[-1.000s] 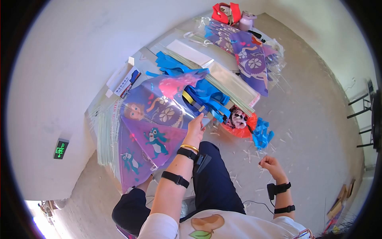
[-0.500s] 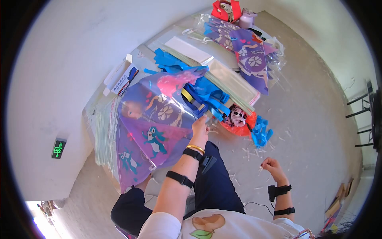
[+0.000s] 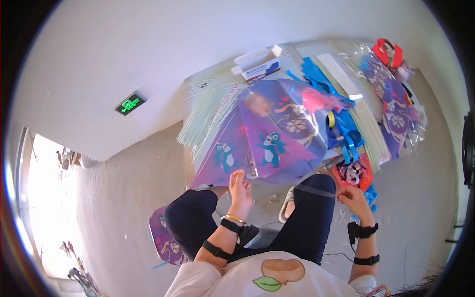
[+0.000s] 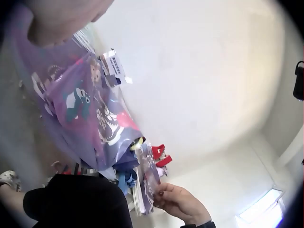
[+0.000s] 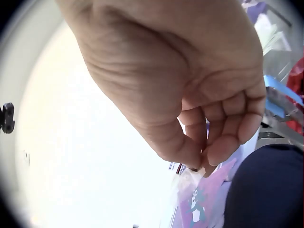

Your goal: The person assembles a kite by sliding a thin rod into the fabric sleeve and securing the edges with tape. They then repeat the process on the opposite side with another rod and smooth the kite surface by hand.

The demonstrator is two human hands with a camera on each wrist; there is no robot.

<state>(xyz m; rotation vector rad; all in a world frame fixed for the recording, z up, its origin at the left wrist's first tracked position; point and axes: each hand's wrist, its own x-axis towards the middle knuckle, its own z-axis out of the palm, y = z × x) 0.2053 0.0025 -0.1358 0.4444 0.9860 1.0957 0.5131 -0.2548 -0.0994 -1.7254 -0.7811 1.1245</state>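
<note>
A purple printed plastic kite [image 3: 297,143] with teal cartoon animals is spread over the table's near side. Just below its near edge is my left hand [image 3: 241,194], palm up, fingers loosely bent; no object shows in it. White tabs [image 3: 252,174] lie on the kite beside these fingertips. Out to the right, above the knee, my right hand [image 3: 352,200] pinches one end of a clear, tape-like strip [image 3: 316,190] between thumb and forefinger. The strip stretches leftward across the thigh. In the right wrist view, thumb and forefinger [image 5: 202,161] meet at their tips.
Thin pale rods [image 3: 210,116] lie left of the kite, with an open white box [image 3: 257,64] behind. Blue strips [image 3: 321,81], clear plastic sleeves [image 3: 366,123], a red bag [image 3: 358,173] and more kites [image 3: 396,114] fill the right side. An exit sign [image 3: 130,103] hangs on the wall.
The head view has swung left. My left hand has left the spot beside the blue and yellow roll and come back to the kite's near edge. The right hand keeps its pinch.
</note>
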